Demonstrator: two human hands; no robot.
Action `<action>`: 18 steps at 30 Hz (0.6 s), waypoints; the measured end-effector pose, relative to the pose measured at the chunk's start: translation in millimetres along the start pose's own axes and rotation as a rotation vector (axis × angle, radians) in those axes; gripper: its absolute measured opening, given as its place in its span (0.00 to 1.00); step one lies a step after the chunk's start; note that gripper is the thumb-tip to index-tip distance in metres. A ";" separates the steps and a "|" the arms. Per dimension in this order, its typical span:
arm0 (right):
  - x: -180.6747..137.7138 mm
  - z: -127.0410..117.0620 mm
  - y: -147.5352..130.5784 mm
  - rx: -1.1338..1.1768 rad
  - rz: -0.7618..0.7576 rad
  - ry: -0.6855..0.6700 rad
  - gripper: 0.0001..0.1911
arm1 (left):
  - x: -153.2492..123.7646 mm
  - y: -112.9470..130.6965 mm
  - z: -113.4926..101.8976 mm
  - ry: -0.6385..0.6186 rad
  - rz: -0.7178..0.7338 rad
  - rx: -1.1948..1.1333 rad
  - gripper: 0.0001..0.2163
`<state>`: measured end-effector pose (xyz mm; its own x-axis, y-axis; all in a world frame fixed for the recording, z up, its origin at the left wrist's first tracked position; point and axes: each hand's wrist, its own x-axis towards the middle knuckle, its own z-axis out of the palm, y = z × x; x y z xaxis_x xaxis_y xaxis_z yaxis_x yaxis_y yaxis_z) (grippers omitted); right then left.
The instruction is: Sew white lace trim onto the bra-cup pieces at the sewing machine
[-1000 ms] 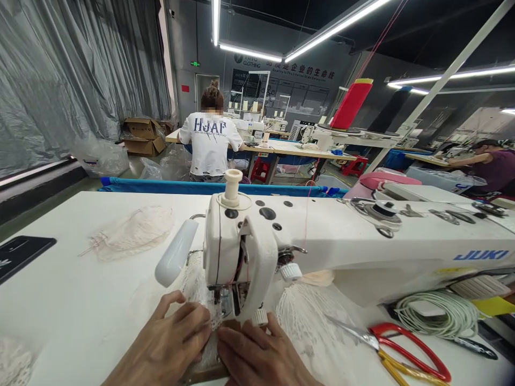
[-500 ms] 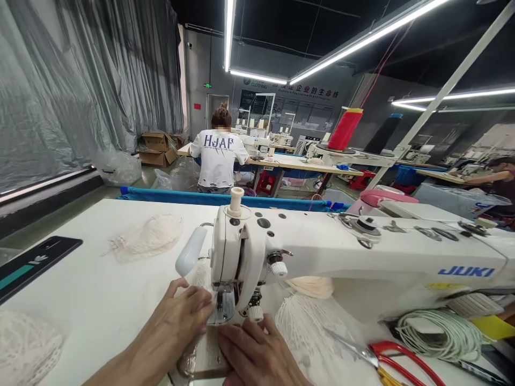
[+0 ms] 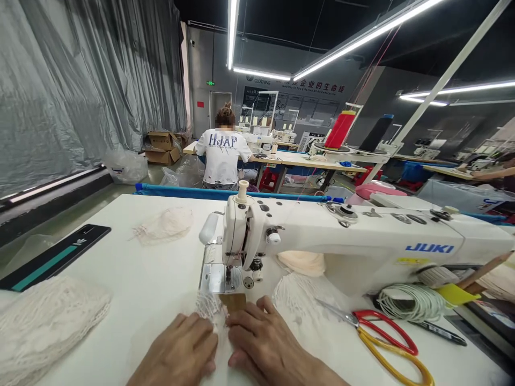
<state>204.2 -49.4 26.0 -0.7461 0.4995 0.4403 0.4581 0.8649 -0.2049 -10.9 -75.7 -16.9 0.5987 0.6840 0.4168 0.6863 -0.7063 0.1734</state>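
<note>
Lace (image 3: 209,306): between left hand (image 3: 181,346) and right hand (image 3: 267,338), just ahead of left fingers; visible part leading forward and slightly left to near edge of plate (image 3: 211,273); full long axis hidden.
Left hand: curled low over lace; fingertips covered, cannot tell whether pinching.
Right hand: bunched, fingertips beside lace and against brown piece (image 3: 234,301); pinch likewise impossible to tell.
Foot (image 3: 228,277): ahead of right fingertips, apart, with brown piece between.
Fringe (image 3: 298,297): forward-right of right hand.
Scissors (image 3: 351,317): farther right, tips toward fringe.
White pile (image 3: 48,324): well left of left hand.
</note>
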 end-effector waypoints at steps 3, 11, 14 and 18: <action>-5.3 -1.0 -7.1 0.007 0.107 -0.011 0.18 | 1.3 -5.1 -27.6 -0.001 0.007 -0.104 0.08; 9.1 8.1 -22.7 0.002 0.002 -0.044 0.25 | -17.4 0.0 -63.3 -0.170 -0.222 0.024 0.12; 6.7 6.9 -27.0 -0.068 -0.024 -0.074 0.27 | -44.3 2.7 -68.5 -0.154 -0.209 0.092 0.10; -0.7 -5.0 -45.6 -0.199 0.017 -0.042 0.27 | -67.9 12.6 -77.5 -0.109 -0.162 0.104 0.11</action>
<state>186.3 -89.5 39.4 -0.7553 0.5187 0.4005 0.5537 0.8320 -0.0334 -75.0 -145.2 26.2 0.5143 0.8068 0.2907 0.8129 -0.5667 0.1346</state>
